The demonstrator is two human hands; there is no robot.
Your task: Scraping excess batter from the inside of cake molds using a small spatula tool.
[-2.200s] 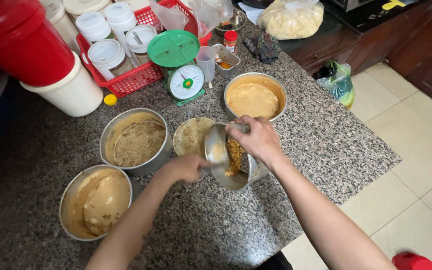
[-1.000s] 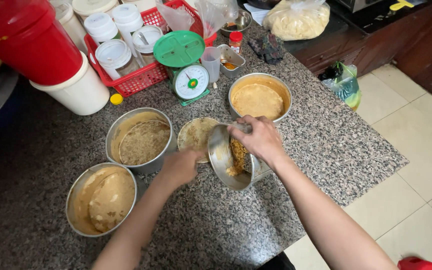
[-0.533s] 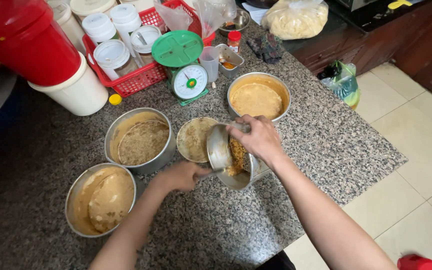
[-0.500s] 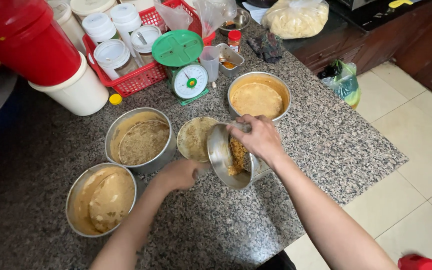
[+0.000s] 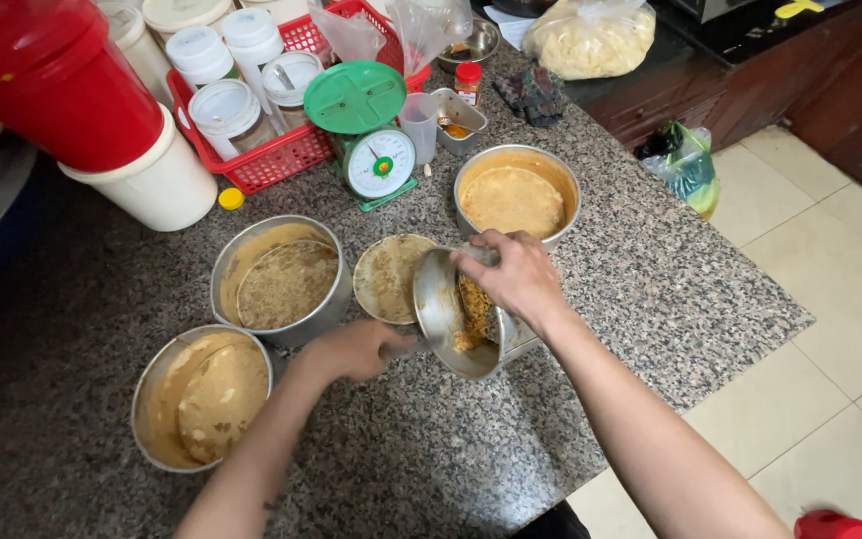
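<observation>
A speckled granite countertop (image 5: pixel 650 289) fills most of the view, with pale floor tiles (image 5: pixel 840 299) at 3 o'clock. At 10 o'clock a large red bucket (image 5: pixel 52 80) sits on a white tub (image 5: pixel 157 185). At 12 o'clock a red plastic basket (image 5: pixel 291 150) holds white-lidded jars (image 5: pixel 221 110), and just in front of it stands a green kitchen scale (image 5: pixel 371 140) with a round dial. A clear bag of pale food (image 5: pixel 591 35) lies at 1 o'clock. Four round metal tins stand on the counter: one with brown paste (image 5: pixel 281 279) at centre left, one with tan paste (image 5: pixel 202 394) at 8 o'clock, one with orange-tan paste (image 5: pixel 516 195) just right of the scale, and a shallower tin (image 5: pixel 386 277) at centre, between the others. The small metal bowl (image 5: pixel 451 314) is held tilted on its side above the counter at the centre, just right of the shallow tin, its mouth facing left and holding orange-brown crumbly filling (image 5: pixel 473 309). The right hand (image 5: pixel 516 274) grasps the bowl firmly over its upper rim, fingers curled across the top edge. The left hand (image 5: pixel 356 349) is clenched around a thin utensil whose tip reaches into the bowl's mouth; the utensil itself is largely hidden by the hand. A small yellow cap (image 5: pixel 231 198) lies beside the white tub.
</observation>
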